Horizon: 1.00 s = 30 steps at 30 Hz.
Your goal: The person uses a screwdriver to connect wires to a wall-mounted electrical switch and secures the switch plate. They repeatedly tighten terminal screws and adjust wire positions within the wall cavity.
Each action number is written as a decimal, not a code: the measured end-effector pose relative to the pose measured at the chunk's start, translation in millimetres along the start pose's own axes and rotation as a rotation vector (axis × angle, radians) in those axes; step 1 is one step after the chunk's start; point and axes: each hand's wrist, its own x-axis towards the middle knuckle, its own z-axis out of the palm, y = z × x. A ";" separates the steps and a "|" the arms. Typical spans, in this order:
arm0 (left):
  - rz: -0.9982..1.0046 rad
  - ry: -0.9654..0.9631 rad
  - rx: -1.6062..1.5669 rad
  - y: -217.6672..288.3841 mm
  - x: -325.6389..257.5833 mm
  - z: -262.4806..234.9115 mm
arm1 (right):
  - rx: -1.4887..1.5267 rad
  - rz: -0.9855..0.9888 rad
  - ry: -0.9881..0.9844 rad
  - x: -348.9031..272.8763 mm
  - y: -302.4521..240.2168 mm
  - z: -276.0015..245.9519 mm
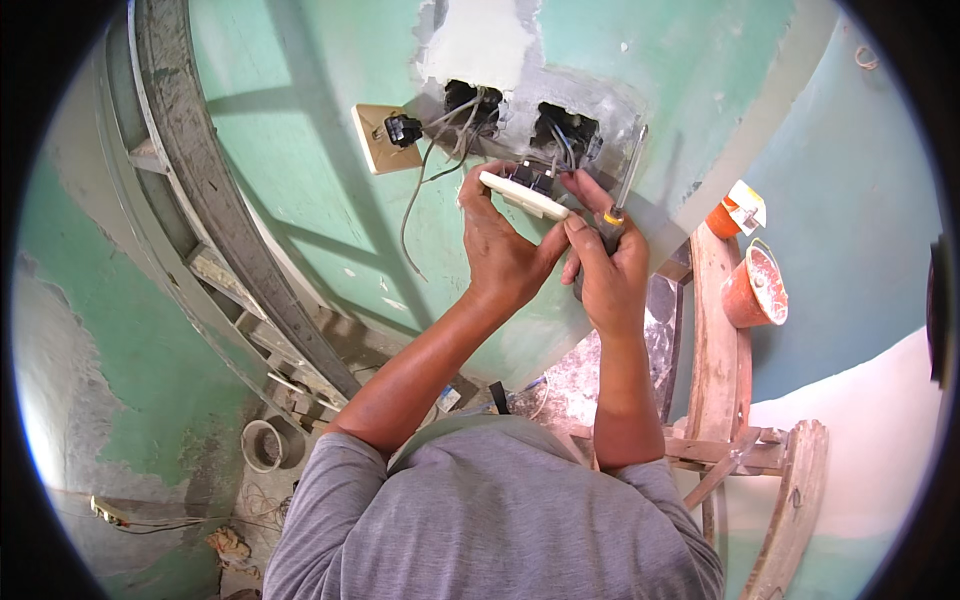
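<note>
Two closed grips: left hand [497,246] on one plate [522,196], right hand [615,275] around one screwdriver [611,228].

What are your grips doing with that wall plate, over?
Left grip holding cream wall plate. Right grip holding screwdriver, tip up, beside plate. Loose grey wire hanging to the left, not blocking plate.

No lettering or number can be read — neither on the held pale plate [522,195] nor on the grey-handled screwdriver [610,233]. The orange container [722,222] (the upper one at right, partly white) may bear print, but it is too small here to tell.
</note>
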 end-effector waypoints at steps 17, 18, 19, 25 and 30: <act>-0.190 -0.200 -0.117 1.5 -23.4 -49.8 | -0.183 -0.005 0.160 -31.1 -8.4 -4.0; -0.193 -0.213 -0.115 0.5 -23.6 -53.4 | -0.200 -0.015 0.165 -31.8 -7.7 -5.7; -0.196 -0.226 -0.113 0.4 -23.2 -57.0 | -0.217 -0.026 0.169 -32.0 -6.6 -8.2; -0.216 -0.304 -0.129 -0.8 -18.8 -71.7 | -0.289 -0.099 0.215 -23.4 4.2 -15.7; -0.236 -0.334 -0.158 -2.4 -15.8 -76.4 | -0.275 -0.078 0.230 -24.8 7.9 -13.9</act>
